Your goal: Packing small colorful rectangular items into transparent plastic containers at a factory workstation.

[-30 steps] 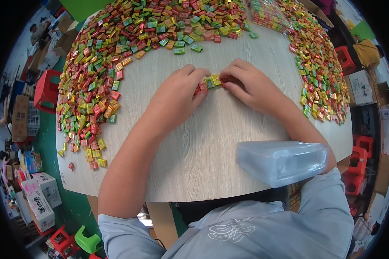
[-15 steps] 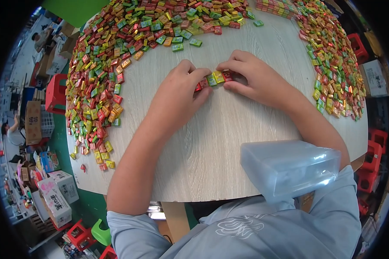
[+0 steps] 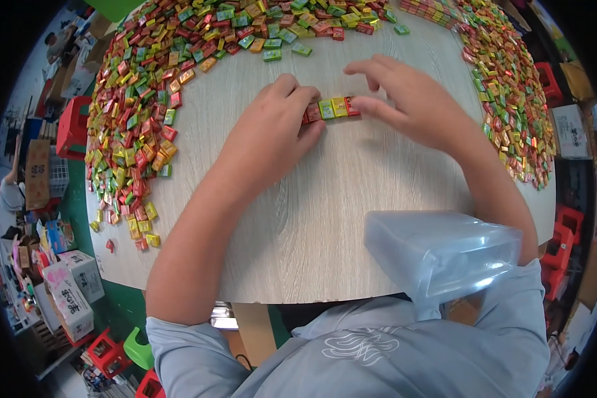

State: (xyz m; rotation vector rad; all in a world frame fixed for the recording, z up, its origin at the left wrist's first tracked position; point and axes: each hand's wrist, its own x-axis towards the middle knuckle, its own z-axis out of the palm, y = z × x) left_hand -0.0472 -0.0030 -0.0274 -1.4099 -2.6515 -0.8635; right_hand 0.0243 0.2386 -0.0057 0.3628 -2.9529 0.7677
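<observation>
Row of small wrapped candies [image 3: 333, 108] lies on the wood-grain counter [image 3: 331, 219], out in front of the person, between the two hands. Left hand [image 3: 266, 132] clamped on the left end of the row, thumb on the near side, fingers on the far side; candies under it partly hidden, can't count them. Visible order going right: dull red, green candy [image 3: 326, 109], yellow candy [image 3: 339, 107], red candy [image 3: 352, 106] at the right end. Right hand [image 3: 414, 99] has thumb and fingers spread apart, nothing gripped; thumb tip right at the red end candy, can't tell if touching. Big loose candy pile [image 3: 136, 99] runs along the far side and down the left of the counter, mixed red, green, yellow, orange; a second candy pile [image 3: 511, 113] on the right. Stacked block of candies [image 3: 431, 9] at the far edge, between the piles. Few stray pieces near the left pile's lower end. Clear plastic container [image 3: 444, 255] tilted by the near edge, just in front of the right forearm, overlapping the grey-blue shirt [image 3: 418, 358] in view; support unclear. Around the counter: red stool [image 3: 75, 126] at left, green stool [image 3: 138, 348] lower left, white carton [image 3: 67, 298] near it, red stools [image 3: 558, 255] at right. Co-worker [image 3: 10, 194] at far left, small and blurry.
</observation>
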